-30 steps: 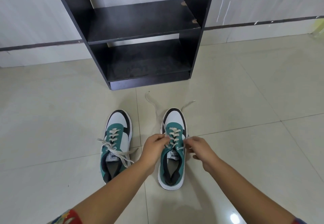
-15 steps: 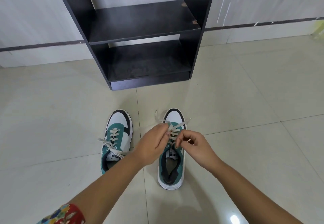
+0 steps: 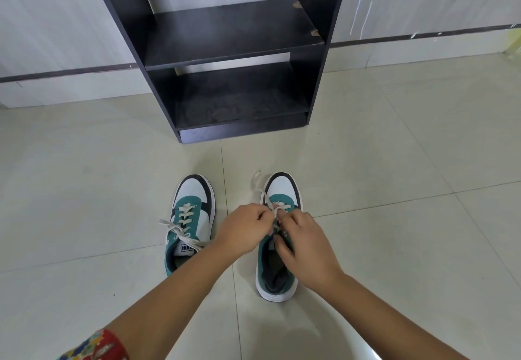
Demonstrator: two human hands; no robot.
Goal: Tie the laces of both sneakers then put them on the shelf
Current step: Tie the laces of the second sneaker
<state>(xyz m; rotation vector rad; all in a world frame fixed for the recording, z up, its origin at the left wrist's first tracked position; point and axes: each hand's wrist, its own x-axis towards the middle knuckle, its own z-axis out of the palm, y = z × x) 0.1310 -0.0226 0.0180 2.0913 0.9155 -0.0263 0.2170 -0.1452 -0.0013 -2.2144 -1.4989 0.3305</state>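
With both hands over the right sneaker (image 3: 277, 249) on the floor, I see left hand (image 3: 244, 231) and right hand (image 3: 306, 244) each pinching its laces (image 3: 273, 209); left sneaker (image 3: 190, 218) beside it, shelf (image 3: 234, 57) ahead

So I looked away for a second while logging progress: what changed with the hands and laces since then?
The left hand and right hand have drawn together over the right sneaker, gathering its laces, which a second ago trailed out on the floor. Both keep their grip on the laces. The left sneaker, its laces loose, and the shelf are unchanged.
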